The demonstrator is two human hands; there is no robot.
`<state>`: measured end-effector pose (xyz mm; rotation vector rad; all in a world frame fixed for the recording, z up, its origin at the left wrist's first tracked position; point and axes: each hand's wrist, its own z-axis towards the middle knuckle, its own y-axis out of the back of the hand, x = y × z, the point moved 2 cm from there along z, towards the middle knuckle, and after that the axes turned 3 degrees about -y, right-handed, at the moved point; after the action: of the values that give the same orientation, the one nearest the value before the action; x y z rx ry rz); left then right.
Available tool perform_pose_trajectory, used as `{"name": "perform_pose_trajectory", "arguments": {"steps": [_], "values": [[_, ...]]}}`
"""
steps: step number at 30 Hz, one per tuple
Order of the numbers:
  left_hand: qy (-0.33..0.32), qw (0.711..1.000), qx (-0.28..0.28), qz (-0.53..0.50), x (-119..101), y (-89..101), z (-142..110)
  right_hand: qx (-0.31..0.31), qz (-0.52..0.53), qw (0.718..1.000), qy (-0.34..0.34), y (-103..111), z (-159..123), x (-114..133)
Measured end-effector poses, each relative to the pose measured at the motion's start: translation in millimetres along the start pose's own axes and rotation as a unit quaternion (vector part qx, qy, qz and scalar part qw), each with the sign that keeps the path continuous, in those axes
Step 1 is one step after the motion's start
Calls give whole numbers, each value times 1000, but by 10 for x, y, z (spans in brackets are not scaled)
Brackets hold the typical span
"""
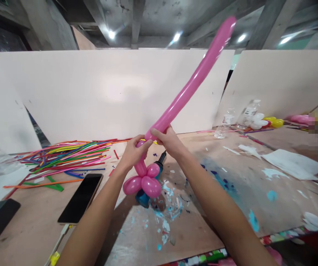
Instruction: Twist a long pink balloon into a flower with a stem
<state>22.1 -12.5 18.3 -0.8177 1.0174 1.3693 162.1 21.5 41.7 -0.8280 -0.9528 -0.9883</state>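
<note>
A long pink modelling balloon [192,83] rises up and to the right from my hands. At its lower end several small twisted pink bubbles [144,181] hang in a cluster above the table. My left hand [134,150] is closed around the balloon just above the cluster. My right hand [168,138] grips the long part right beside it, fingers wrapped over the top. A blue balloon pump [148,192] with a black nozzle lies on the table under the cluster.
A heap of uninflated coloured balloons [64,155] lies at the left. A black phone [81,197] rests near my left forearm. Plastic bottles [227,123], finished balloon figures [270,122] and white paper [293,164] are at the right. White boards wall the paint-stained table [231,192].
</note>
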Motion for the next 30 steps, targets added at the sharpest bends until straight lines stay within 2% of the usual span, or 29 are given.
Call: {"name": "perform_pose_trajectory", "arguments": {"steps": [3,5,7,9,11,13,15,17,19,22,23,25,27,30], "values": [[79,987,63,-124,47,-1,-20,40,-12,999,27,22,-24,47],[111,975,94,-169,48,-1,-39,74,-17,997,22,33,-40,61],[115,970,115,-180,28,-15,-51,99,-9,995,18,30,-48,55],[102,971,104,-191,9,-37,-44,119,4,993,20,10,-40,23],[65,972,43,-220,0,-37,-9,118,16,993,11,-6,-5,-44],[6,963,-59,-262,3,8,43,90,29,995,-24,9,57,-146],[-56,935,-176,-303,16,99,92,45,53,995,-75,65,125,-261],[-94,898,-268,-337,37,203,130,22,83,989,-117,137,171,-359],[-103,864,-334,-363,62,300,158,67,116,979,-154,178,171,-420],[-93,818,-424,-377,89,422,169,209,182,945,-177,147,83,-424],[-86,806,-445,-382,92,453,168,235,211,935,-165,119,48,-406],[-69,790,-461,-398,86,489,167,235,273,926,-114,45,-6,-354],[-67,785,-462,-406,60,490,159,204,320,923,-67,-67,-39,-310],[-101,794,-470,-373,2,427,134,143,339,929,-25,-278,-62,-282]]}}
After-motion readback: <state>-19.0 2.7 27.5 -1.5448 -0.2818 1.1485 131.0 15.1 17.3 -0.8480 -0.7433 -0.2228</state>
